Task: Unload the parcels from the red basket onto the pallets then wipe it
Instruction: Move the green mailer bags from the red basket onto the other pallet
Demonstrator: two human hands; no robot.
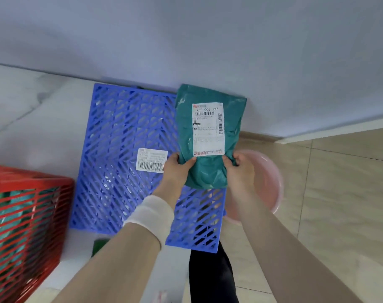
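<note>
A teal parcel (pixel 208 136) with a white shipping label is held over the right part of the blue slatted pallet (pixel 120 154). My left hand (pixel 177 169) grips its lower left corner and my right hand (pixel 238 169) grips its lower right corner. The red basket (pixel 26 217) stands at the lower left, with more teal parcels showing through its slats. A white barcode label (pixel 151 160) lies on the pallet just left of my left hand.
A pink basin (pixel 271 184) sits on the floor right of the pallet, partly behind my right hand. The pallet lies against a pale wall (pixel 186 40). Beige floor tiles (pixel 339 193) spread to the right. A small green object (pixel 99 246) lies below the pallet.
</note>
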